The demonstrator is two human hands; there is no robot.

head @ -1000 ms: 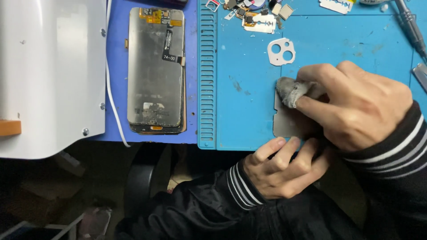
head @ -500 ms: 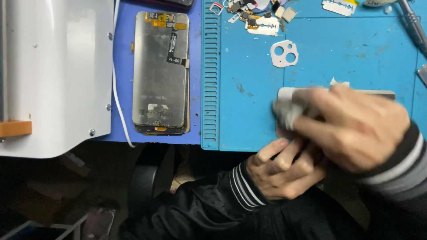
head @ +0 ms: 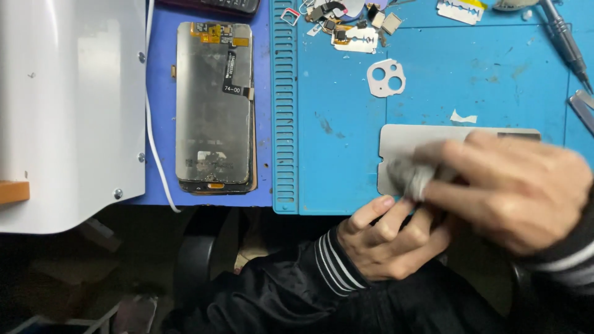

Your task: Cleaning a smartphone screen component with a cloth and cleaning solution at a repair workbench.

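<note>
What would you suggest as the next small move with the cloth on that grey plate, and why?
Probably sweep the grey cloth wad rightward along the grey plate. The right hand presses it at the plate's left end, while the left hand steadies the near edge.

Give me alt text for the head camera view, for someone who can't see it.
A right hand presses a grey cloth on a flat grey panel on a blue mat, the left hand at the panel's near edge. A phone screen lies further left.
</note>
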